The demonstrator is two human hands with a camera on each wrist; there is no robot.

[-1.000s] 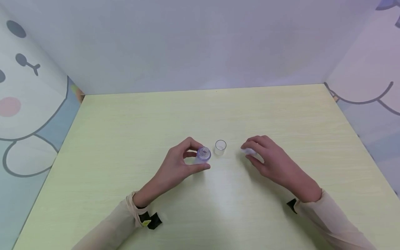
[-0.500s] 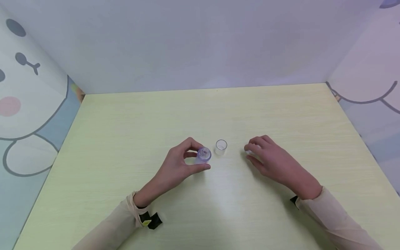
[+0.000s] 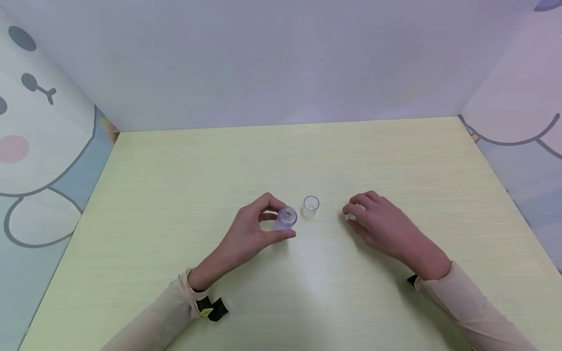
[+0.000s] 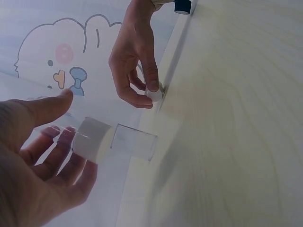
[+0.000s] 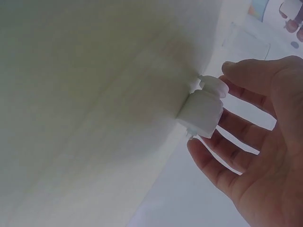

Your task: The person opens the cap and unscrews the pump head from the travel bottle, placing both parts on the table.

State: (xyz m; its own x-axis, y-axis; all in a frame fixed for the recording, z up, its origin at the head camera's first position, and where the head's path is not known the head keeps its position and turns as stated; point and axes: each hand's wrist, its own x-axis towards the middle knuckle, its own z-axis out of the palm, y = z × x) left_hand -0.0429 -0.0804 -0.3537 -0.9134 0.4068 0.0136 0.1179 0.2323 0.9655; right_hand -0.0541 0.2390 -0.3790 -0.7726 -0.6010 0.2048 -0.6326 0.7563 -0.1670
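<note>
My left hand holds a small upright bottle between thumb and fingers, with a clear purplish shoulder and neck on top. Its lower part is a white cylinder in the left wrist view. A clear cup stands on the table just right of the bottle, its round rim up. Farther right, my right hand is over a small white stepped piece, like a pump head, at the tabletop. In the right wrist view the fingers bend loosely behind it and the thumb is apart from it.
The pale wood table meets a plain wall at its back edge. Side walls with cartoon prints stand left and right. A black device is strapped at the left wrist.
My right hand has moved slightly right with the white piece, whose visible part is now mostly under the fingers. The left hand and bottle have stayed in place, as has the clear cup.
</note>
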